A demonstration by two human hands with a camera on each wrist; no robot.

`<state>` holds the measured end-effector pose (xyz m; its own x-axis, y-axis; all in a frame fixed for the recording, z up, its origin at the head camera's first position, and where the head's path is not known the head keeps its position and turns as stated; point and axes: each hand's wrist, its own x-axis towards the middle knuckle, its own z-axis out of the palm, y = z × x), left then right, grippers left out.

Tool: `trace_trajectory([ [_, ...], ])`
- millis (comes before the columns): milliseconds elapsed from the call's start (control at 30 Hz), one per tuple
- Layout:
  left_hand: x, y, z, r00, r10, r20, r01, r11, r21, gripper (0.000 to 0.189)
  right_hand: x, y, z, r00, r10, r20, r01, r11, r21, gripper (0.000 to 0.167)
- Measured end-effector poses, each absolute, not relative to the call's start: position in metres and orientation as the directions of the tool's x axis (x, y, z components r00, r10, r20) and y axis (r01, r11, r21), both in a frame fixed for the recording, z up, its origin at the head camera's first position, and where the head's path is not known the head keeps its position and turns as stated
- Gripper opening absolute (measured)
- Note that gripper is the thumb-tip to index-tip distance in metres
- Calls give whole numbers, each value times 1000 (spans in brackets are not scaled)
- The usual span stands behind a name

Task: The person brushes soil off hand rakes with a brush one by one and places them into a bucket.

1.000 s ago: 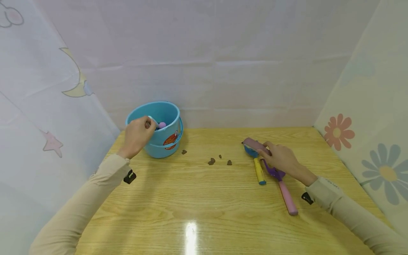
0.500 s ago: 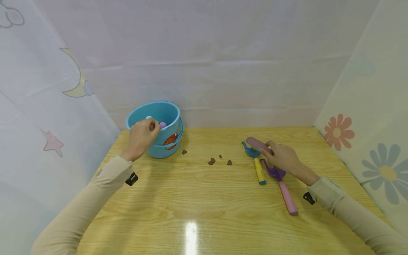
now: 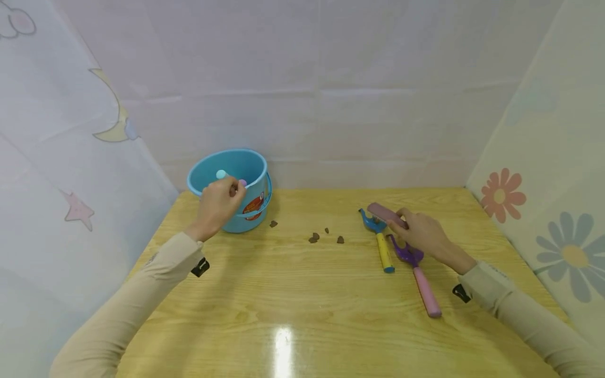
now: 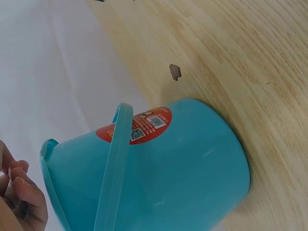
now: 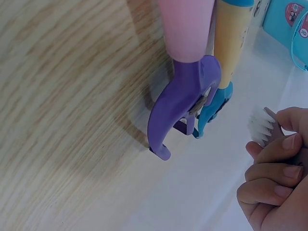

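Observation:
My left hand (image 3: 217, 206) is at the near side of the blue bucket (image 3: 255, 185), by its rim. Its fingers are curled, and I make out nothing clearly held in them; a dark patch (image 4: 20, 210) in the left wrist view may be shadow. A pale blue rounded end (image 3: 221, 174) and a pinkish-purple end (image 3: 243, 182) show inside the bucket. My right hand (image 3: 427, 236) grips a mauve brush (image 3: 384, 212), its white bristles (image 5: 261, 126) facing down. Below lie a purple claw-headed hand rake with a pink handle (image 3: 427, 292) and a blue-headed one with a yellow handle (image 3: 385, 252).
Several small brown flakes (image 3: 313, 237) lie scattered mid-table between the bucket and the rakes. The wooden table (image 3: 302, 294) is bordered by a cloth backdrop (image 3: 331, 126) behind and at both sides. The bucket's handle (image 4: 117, 159) hangs down its side.
My left hand has moved rightward along the bucket's near rim, showing more of the pale blue end. The brush has shifted slightly right and up, off the blue rake head. The rakes and flakes stay put.

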<state>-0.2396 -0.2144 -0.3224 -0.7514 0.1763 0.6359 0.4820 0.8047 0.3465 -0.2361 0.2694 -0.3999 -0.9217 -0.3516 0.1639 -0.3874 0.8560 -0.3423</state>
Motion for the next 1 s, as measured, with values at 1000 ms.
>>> trace_trajectory([
  [1000, -230, -173, -365, -767, 256, 589, 550, 735, 397, 17, -234, 269, -400, -927, -335, 170, -374, 861, -345, 48],
])
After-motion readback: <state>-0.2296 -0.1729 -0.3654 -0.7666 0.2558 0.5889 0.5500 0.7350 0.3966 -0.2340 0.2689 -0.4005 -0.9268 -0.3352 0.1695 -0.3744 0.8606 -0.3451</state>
